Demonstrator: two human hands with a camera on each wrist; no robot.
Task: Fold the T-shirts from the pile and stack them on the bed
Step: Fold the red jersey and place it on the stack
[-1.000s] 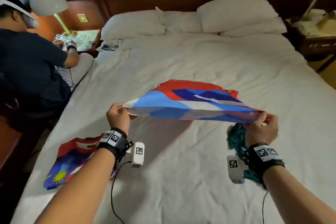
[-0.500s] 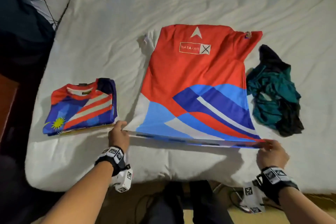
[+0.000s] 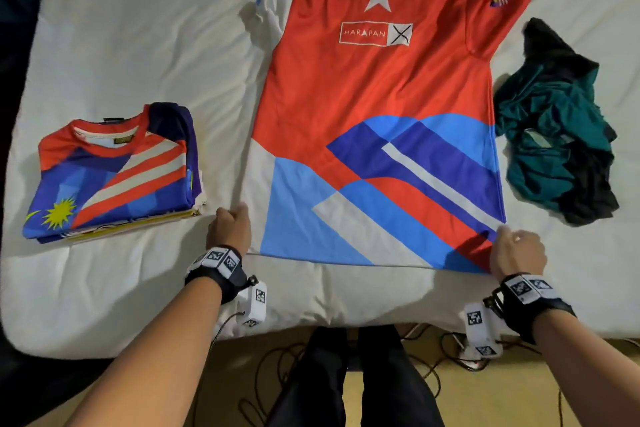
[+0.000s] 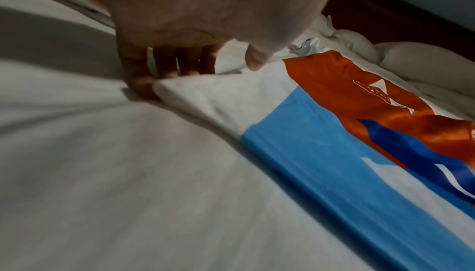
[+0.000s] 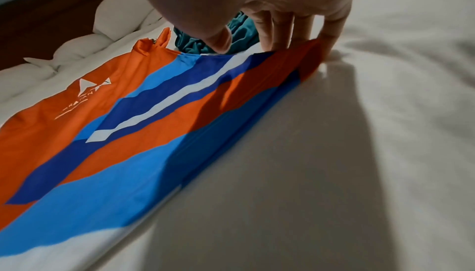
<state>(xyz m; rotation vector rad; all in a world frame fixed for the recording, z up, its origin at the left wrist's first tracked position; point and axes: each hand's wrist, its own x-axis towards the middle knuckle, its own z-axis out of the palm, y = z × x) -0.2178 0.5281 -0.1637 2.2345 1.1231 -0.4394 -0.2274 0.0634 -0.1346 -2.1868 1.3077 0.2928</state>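
The red shirt (image 3: pixel 374 97) lies flat on the white bed (image 3: pixel 138 28), its hem corners pinched by the left hand (image 3: pixel 230 229) and right hand (image 3: pixel 516 255). Folded stack (image 3: pixel 114 170) left of the left hand; teal pile (image 3: pixel 557 135) beyond the right. Cables (image 3: pixel 433 371) cross the floor.

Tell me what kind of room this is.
Probably a bedroom, perhaps a hotel room: a wide bed with white bedding, pillows piled against a dark wooden headboard, and T-shirts being folded, with a folded stack on it.
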